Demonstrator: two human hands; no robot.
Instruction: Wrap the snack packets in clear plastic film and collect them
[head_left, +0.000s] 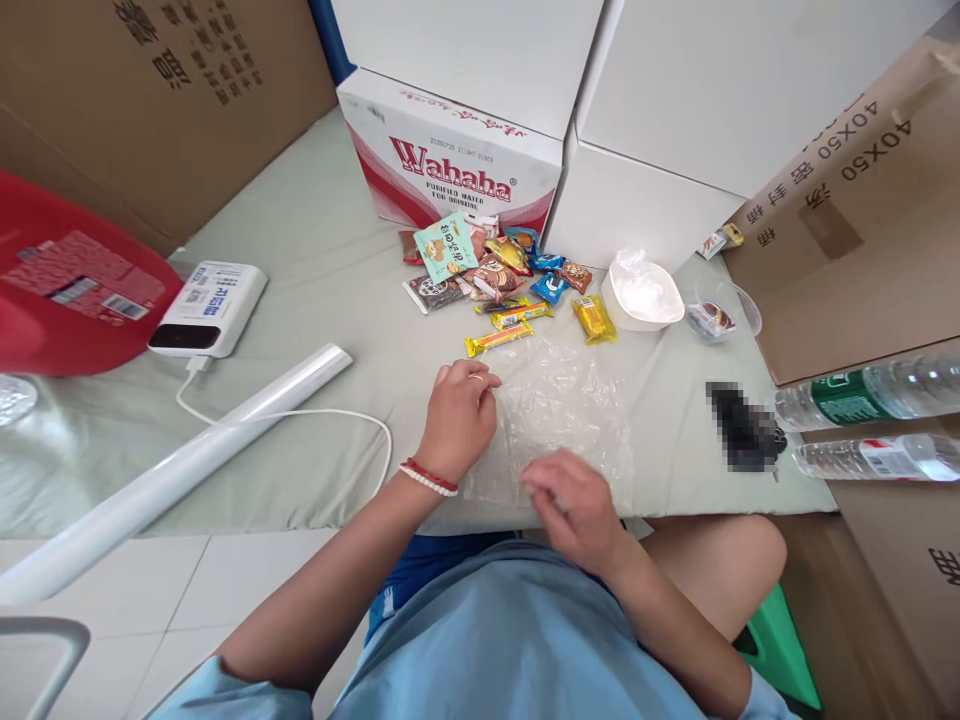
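A clear plastic bag (570, 400) lies crinkled and flat on the cloth-covered surface in front of me. At its left edge is my left hand (459, 420), fingers curled and closed on the plastic. My right hand (574, 510), slightly blurred, pinches the bag's near edge with thumb and fingers. Just beyond the bag lie yellow snack sticks (501, 338) and a yellow snack packet (595, 318). Behind them is a pile of wrapped snacks, with a light green packet (448, 248) on top and small blue packets (550, 288) at its right.
A white bowl (637, 312) holding crumpled plastic stands right of the snacks, near a clear lid (709, 320). Two water bottles (870, 395) lie at the right. Leftward are a white device (217, 310) with a cable, a white tube (247, 410) and a red container (67, 270). Boxes (457, 160) line the back.
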